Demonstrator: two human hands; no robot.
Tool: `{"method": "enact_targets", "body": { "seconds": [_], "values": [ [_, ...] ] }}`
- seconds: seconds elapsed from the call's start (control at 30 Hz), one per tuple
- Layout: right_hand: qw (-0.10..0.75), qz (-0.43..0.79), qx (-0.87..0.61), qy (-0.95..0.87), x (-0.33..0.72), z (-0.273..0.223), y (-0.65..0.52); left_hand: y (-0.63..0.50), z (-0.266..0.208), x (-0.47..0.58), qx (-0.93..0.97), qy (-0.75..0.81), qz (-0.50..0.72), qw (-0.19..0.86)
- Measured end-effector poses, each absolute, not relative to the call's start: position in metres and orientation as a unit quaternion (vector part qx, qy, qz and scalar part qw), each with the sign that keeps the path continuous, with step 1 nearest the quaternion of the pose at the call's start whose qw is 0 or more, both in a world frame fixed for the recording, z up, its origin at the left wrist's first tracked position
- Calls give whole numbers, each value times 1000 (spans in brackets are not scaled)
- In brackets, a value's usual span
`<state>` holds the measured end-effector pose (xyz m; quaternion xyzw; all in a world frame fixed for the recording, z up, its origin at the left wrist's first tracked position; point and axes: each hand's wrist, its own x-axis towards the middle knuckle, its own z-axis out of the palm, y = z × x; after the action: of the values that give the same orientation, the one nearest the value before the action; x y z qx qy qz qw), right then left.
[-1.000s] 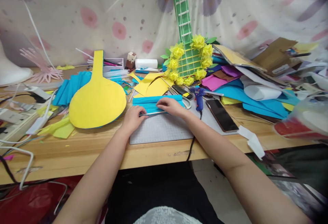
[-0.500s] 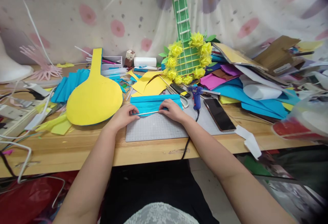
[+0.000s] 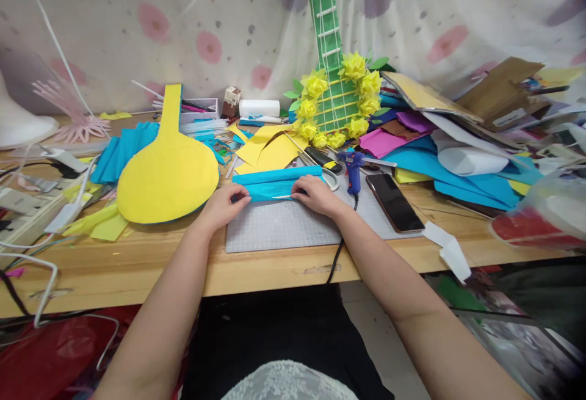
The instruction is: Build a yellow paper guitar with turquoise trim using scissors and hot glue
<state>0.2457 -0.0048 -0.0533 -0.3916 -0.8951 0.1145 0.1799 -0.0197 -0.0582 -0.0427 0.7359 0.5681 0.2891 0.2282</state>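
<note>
A strip of blue crepe paper [image 3: 270, 186] lies on the grey cutting mat [image 3: 274, 232]. A thin white stick [image 3: 282, 196] runs along its near edge, showing only beside my right hand; blue paper covers the rest. My left hand [image 3: 225, 206] pinches the left end of that edge between thumb and fingers. With curled fingers, my right hand [image 3: 318, 195] holds the right end of the stick and paper. Just beyond the right hand are scissors [image 3: 330, 180], partly hidden, and a blue glue gun [image 3: 353, 171].
A yellow guitar-shaped cutout [image 3: 169, 174] lies at left. Behind the mat stand yellow paper scraps [image 3: 265, 146] and a green paper guitar [image 3: 336, 101] with yellow flowers. To the right are a phone [image 3: 394, 203], piled paper [image 3: 462, 168] and a plastic cup [image 3: 531, 226].
The blue paper's near edge has been folded over most of the white stick, leaving a short piece showing. My right hand has shifted slightly to the right.
</note>
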Motion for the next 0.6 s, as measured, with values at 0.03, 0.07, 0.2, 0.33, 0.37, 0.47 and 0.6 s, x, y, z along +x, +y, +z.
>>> {"method": "enact_targets", "body": {
  "seconds": [0.03,0.07,0.2,0.33,0.37,0.47,0.6],
  "values": [
    [177,118,-390,-896,245,-54,-5,-58,-44,-19,727,575,290,239],
    [177,122,-389,-896,244,-54,-5,-58,-45,-19,717,582,291,249],
    [186,133,-380,-896,242,-52,-5,-55,-48,-19,693,592,300,282],
    [173,138,-367,-903,242,-50,-6,-53,-47,-21,677,614,277,298],
    [171,142,-364,-904,243,-49,-6,-53,-47,-22,672,619,270,305],
    [169,157,-361,-904,242,-48,-8,-51,-48,-24,664,615,270,327],
    [170,165,-368,-899,239,-49,-10,-50,-51,-26,658,608,281,345]
  ]
}}
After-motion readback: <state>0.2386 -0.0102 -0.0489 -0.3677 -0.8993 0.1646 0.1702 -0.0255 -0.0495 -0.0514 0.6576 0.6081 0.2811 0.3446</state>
